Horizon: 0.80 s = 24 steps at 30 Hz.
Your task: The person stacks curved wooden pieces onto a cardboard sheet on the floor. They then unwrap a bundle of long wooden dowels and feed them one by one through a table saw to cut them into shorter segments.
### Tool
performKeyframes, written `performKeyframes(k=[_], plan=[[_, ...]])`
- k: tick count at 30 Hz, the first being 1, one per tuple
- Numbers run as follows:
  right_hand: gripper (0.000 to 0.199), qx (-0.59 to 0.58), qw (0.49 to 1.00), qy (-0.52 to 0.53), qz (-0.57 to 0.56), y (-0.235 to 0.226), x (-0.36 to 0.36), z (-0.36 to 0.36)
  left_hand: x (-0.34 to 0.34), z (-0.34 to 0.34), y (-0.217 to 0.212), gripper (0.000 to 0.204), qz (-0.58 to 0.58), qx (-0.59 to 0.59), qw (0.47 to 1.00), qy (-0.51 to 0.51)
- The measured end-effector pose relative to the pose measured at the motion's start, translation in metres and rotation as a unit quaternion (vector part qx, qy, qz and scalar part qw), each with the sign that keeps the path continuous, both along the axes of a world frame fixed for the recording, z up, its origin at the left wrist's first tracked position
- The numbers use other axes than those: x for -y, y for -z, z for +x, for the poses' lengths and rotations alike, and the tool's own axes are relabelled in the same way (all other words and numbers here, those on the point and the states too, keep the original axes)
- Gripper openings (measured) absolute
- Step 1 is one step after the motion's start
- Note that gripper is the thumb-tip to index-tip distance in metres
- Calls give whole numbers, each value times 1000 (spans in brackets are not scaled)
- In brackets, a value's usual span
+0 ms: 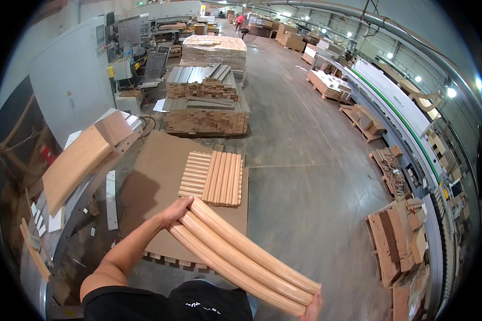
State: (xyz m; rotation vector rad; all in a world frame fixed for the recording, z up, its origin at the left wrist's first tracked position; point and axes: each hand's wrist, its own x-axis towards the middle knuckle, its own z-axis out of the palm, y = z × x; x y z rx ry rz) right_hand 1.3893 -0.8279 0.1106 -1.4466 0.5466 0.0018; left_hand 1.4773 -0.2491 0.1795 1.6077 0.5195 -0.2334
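Note:
Three round wooden poles [246,251], pale and smooth, lie side by side across the front of my body, slanting down to the right. My left hand [178,210] is closed around their far left ends, and my right hand [313,307] grips the opposite ends near the lower edge. Only part of the right hand shows. Beyond the poles, a stack of similar wooden poles [222,179] rests in crossed layers on a sheet of brown cardboard [150,176] over a pallet.
Bundled wooden strips [206,122] and a wrapped pallet load [214,51] stand farther ahead. On the left are a machine with a wooden panel [80,166] and a grey cabinet [72,75]. A long conveyor machine [396,107] and loaded pallets [393,241] line the right side of the concrete floor [300,176].

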Motion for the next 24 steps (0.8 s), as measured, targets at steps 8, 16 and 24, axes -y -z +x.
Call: performKeyframes(k=[8,16,24], plan=[[53,-18,993,-113,9,19,104,308,87,155,18,63,-98,11,987,-125],[54,1,947,-321,25,-24,64,569,138,220,-20,60,-95,7,939,-330],[53,-20,887,-460,-10,-16,-61,769,142,269,47,58,-106,-24,860,-498]])
